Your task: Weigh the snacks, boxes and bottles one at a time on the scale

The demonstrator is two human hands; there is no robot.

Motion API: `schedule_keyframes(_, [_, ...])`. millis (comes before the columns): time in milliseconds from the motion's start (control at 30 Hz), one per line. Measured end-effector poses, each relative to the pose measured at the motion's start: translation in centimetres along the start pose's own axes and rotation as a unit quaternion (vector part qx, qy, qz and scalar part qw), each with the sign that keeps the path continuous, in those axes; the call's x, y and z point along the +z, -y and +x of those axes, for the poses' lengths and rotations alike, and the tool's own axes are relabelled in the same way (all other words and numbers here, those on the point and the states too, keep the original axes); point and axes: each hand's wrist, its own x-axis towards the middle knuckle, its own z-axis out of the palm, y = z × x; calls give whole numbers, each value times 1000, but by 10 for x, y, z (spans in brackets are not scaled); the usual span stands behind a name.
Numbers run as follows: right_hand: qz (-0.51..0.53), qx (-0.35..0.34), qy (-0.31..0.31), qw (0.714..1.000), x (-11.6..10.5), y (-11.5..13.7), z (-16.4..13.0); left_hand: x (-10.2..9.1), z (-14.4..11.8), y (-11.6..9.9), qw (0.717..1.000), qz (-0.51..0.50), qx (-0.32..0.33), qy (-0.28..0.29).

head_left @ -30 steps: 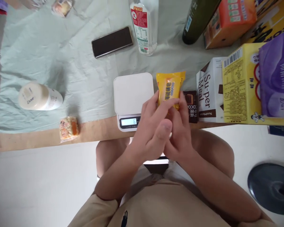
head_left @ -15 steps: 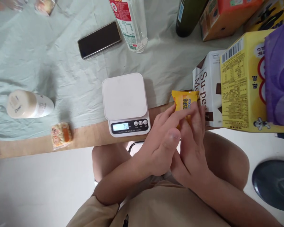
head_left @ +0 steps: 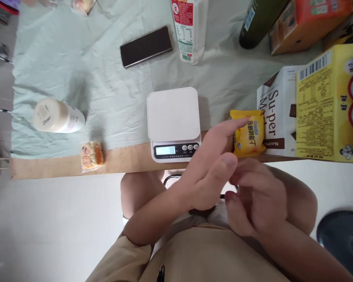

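My left hand [head_left: 211, 168] is open, its fingers stretched flat toward the yellow snack packet [head_left: 251, 137]. Its fingertips overlap the packet in view; whether they touch it I cannot tell. Lower right of the packet, my right hand [head_left: 259, 196] has loosely bent fingers with the thumb apart, and nothing shows in it. The packet lies at the table's front edge beside the white chocolate box. To the left stands a white kitchen scale [head_left: 174, 113] with a bare plate and a lit display [head_left: 164, 150]; my left hand partly covers its right corner.
A phone [head_left: 146, 47], a clear bottle with a red label [head_left: 188, 35] and a dark green bottle [head_left: 261, 23] are behind. Boxes crowd the right, including a chocolate box [head_left: 282, 105] and yellow box [head_left: 326, 102]. A Dove bottle [head_left: 59, 116] and wrapped snack [head_left: 92, 156] are left.
My hands have come apart, the right one drawing back toward my body with its fingers bending. More of the yellow packet shows. The camera view has shifted, moving the table things rightward in the picture.
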Motion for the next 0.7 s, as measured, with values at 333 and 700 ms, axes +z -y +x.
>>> schedule_keyframes(333, [97, -135, 135, 977, 86, 17, -18, -134, -48, -55, 818, 335, 17, -468])
schedule_keyframes(700, [114, -151, 204, 960, 134, 25, -41, -224, -104, -39, 755, 369, -415, -348])
